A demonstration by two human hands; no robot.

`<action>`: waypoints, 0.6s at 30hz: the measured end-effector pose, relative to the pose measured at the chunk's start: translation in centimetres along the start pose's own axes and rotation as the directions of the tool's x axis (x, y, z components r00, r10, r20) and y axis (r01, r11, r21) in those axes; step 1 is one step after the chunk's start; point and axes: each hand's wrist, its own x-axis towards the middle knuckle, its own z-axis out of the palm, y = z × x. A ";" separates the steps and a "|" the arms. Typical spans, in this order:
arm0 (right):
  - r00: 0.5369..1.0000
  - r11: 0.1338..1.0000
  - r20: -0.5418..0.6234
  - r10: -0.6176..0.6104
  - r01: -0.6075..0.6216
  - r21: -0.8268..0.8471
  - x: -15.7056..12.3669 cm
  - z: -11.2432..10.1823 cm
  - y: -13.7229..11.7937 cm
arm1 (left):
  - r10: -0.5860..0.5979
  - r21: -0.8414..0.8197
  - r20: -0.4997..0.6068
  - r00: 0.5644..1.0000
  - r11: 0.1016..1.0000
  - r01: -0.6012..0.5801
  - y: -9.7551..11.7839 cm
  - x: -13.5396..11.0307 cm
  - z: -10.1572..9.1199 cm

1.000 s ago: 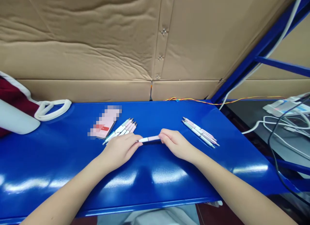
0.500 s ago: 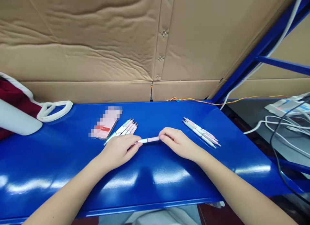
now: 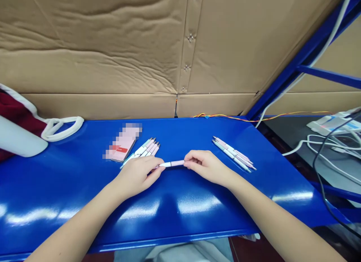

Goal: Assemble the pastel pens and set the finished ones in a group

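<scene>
A pink-and-white pen lies level between my two hands, a little above the blue table. Its white end is pinched by my left hand, thumb against fingers. At the pink end, the fingertips of my right hand are closed on the pen, hiding its tip. Just beyond my left hand, several similar pens lie side by side, partly covered by that hand. To the right of my right hand rests a second group of pens, pointing up and left.
A pink box or card, partly blurred out, lies left of the pens. Further left are a white cylinder and a dark red bag with white trim. Cables run along the right, by a blue frame.
My right fingers have shifted slightly on the pink end of the pen. The pen and my left hand stay nearly where they were.
</scene>
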 end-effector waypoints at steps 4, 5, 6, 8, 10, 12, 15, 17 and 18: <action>0.999 0.998 -0.016 0.028 -0.027 0.056 -0.1 0.1 -0.1 | 0.012 0.004 -0.005 1.000 1.000 -0.012 -0.1 0.0 0.0; 1.000 0.999 -0.011 0.027 -0.027 0.047 -0.1 0.0 -0.2 | 0.016 0.005 -0.009 1.000 1.000 -0.016 -0.1 0.0 0.0; 1.000 0.999 -0.003 0.025 -0.025 0.034 -0.1 -0.1 -0.3 | 0.019 0.007 -0.012 1.000 1.000 -0.019 -0.2 0.0 0.0; 1.000 1.000 0.018 0.018 -0.018 0.000 -0.1 -0.3 -0.4 | 0.015 0.012 -0.010 1.000 1.000 -0.015 -0.2 0.0 0.0; 0.999 1.000 0.023 0.023 -0.022 -0.019 0.0 -0.4 -0.4 | 0.006 0.015 -0.008 1.000 1.000 -0.006 -0.1 0.0 0.0; 0.999 0.999 0.005 0.036 -0.036 -0.003 -0.1 -0.3 -0.3 | 0.003 0.015 -0.003 1.000 1.000 -0.003 -0.1 -0.1 0.0; 0.999 0.999 -0.010 0.034 -0.033 0.023 -0.2 -0.1 -0.2 | 0.005 0.011 0.000 1.000 1.000 -0.005 -0.1 -0.1 0.0; 1.000 1.000 -0.011 0.014 -0.013 0.012 -0.2 -0.1 -0.2 | 0.007 0.010 -0.002 1.000 1.000 -0.007 -0.1 -0.1 0.0; 1.000 1.000 -0.011 0.002 -0.002 -0.003 -0.1 -0.1 -0.2 | 0.008 0.011 -0.004 1.000 1.000 -0.008 -0.1 -0.1 0.0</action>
